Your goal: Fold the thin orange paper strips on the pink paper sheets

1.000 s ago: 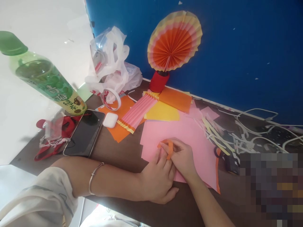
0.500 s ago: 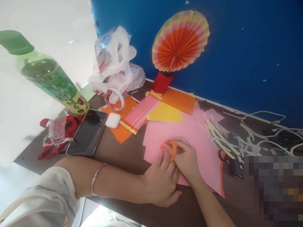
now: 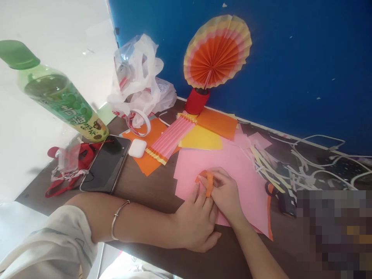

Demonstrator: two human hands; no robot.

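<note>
A narrow orange paper strip curls in a small arch above the pink paper sheets. My right hand pinches it, fingers closed. From the left, my left hand reaches in palm down, its fingertips touching the strip and meeting the right fingers. Its thumb sticks out apart, toward the table's near edge. Where the strip passes between the fingers is partly hidden. Beyond the hands lie a folded pink pleated paper with orange and yellow edges, a yellow sheet and an orange sheet.
A round pleated paper fan stands in a red holder by the blue wall. Paper offcuts, cables and scissors lie right. Left are a green bottle, phone, white case, tape roll and plastic bag.
The whole view has shifted slightly, so things sit a little further left. The hands keep nearly the same pose on the orange paper strip, whose arch looks slightly narrower.
</note>
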